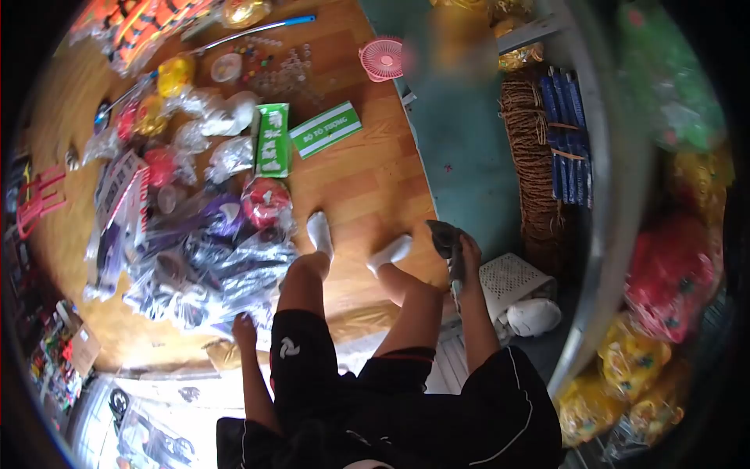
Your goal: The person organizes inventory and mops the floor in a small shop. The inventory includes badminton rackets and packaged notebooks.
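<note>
Head view: looking straight down past the person's black shorts and socked feet onto a wooden floor.
Right hand point(467, 254): fingers curled around a small grey thing point(445, 237), gripped from behind; what it is cannot be told.
Grey thing: held in the air above the edge of the wooden floor point(367, 180), just beside the white basket point(512, 281), likely lifted clear of the clutter below.
Left hand point(244, 327): low at the near edge of the clear plastic bags point(207, 270), fingers together, touching or resting there; whether it grips anything cannot be told.
Nearby: a red ball point(266, 199) in wrap sits among the bags, with two green boxes point(301, 137) further out.
Further off: a pink fan point(381, 59), a coil of brown rope point(535, 164) and blue sticks point(566, 141).
In the way: the bag pile crowds the left foot; the basket and a white shoe point(533, 316) hem in the right.
</note>
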The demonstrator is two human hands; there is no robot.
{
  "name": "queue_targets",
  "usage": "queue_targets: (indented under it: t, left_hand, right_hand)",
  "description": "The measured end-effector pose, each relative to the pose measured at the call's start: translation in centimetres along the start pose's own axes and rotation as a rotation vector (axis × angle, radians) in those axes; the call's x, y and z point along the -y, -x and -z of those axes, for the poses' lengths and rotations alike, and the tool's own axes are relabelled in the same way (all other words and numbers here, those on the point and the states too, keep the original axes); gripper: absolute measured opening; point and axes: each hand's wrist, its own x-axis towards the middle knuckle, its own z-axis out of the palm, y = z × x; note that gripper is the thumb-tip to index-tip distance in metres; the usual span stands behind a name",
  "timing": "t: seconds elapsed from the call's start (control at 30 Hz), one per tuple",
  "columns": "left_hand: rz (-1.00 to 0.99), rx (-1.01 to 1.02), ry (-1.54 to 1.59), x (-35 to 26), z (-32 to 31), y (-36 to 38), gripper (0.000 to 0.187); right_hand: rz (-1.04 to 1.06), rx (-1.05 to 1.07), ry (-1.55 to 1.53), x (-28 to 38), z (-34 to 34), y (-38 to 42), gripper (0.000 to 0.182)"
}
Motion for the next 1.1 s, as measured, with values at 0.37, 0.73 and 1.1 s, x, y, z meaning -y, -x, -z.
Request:
queue_targets:
  t: [0.37,0.73,1.1]
  left_hand:
    - [-0.399,-0.345,0.877,-20.3,-9.2,-16.9,0.037]
    - [-0.393,-0.368,1.026,-22.3,-9.3,-12.9,0.037]
    - [-0.603,-0.267,0.589,-19.4,-9.4,-9.6,0.036]
  right_hand:
    - [0.489,-0.068,-0.003,-6.6,-1.7,-29.9,0.026]
    - [1.291,0.294,0.765,1.0,-6.4,-26.5,0.029]
    - [1.070,-1.282,0.920,21.5,21.3,-25.0,0.040]
